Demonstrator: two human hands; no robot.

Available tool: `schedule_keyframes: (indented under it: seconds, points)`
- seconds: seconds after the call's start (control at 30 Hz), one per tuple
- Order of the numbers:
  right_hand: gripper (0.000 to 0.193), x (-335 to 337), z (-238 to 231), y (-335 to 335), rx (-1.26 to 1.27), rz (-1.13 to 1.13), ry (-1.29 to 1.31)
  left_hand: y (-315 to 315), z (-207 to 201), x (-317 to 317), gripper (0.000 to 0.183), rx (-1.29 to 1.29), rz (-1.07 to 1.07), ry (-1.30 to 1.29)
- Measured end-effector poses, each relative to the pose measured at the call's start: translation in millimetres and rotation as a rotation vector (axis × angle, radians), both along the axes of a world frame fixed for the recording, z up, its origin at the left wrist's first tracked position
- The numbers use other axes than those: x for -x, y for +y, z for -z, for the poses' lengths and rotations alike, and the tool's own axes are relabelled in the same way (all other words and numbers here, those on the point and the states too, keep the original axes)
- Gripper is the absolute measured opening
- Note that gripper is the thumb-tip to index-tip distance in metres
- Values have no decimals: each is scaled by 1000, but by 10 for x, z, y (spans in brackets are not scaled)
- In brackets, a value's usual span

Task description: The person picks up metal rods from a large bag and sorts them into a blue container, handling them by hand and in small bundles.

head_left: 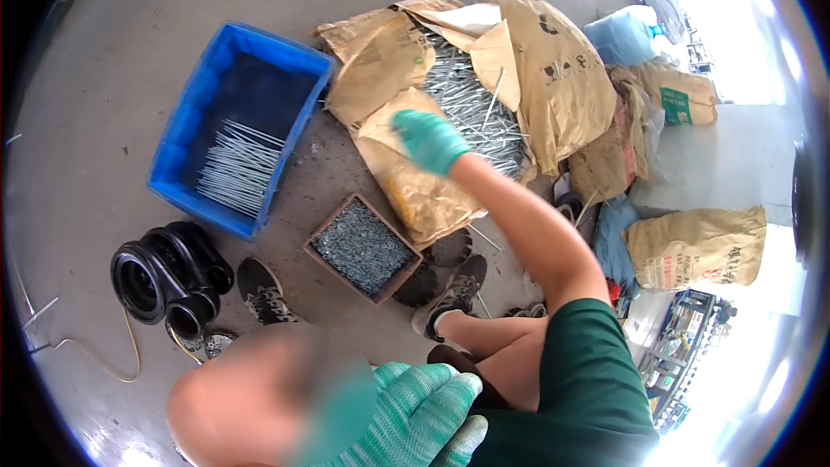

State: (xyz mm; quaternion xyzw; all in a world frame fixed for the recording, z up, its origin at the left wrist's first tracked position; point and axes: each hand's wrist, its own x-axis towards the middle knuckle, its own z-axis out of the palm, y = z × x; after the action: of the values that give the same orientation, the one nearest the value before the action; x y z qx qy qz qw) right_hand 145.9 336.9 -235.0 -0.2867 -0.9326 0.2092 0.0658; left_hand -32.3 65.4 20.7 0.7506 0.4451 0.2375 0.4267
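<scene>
My right hand [428,140], in a green knit glove, reaches out over the near edge of a pile of long silver metal rods [474,104] lying on torn brown paper sacks [553,69]. The hand is motion-blurred and I see nothing in it. My left hand [419,415], also gloved in green, rests low by my bare knee with its fingers loosely together and holds nothing. A blue plastic crate [186,134] stands to the left with a layer of the same rods [235,169] in its bottom.
A small wooden box [318,240] of small grey metal pieces sits between crate and sacks. Black rubber fittings [169,277] and a yellow cable [117,367] lie at left. My shoes [458,285] rest on the concrete floor. More sacks [696,246] and a water jug [622,35] are at right.
</scene>
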Motion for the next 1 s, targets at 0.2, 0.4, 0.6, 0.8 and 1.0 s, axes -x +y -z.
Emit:
schedule_keyframes:
  seconds: [0.2,0.4,0.6,0.8,1.0]
  points:
    - [28,-2239,994,139,293,562,-459,85,-30,-407,31,-20,32,50]
    - [51,-1567,575,-728,148,619,-583,150,-43,-646,31,-13,27,97]
    - [40,-1896,601,-844,95,288,-495,214,-90,-821,31,-16,34,124]
    - [36,-2161,764,58,-7,428,-545,220,-87,-938,32,-8,22,134]
    - [48,-1929,801,275,-157,178,-629,284,-65,-930,32,3,25,221]
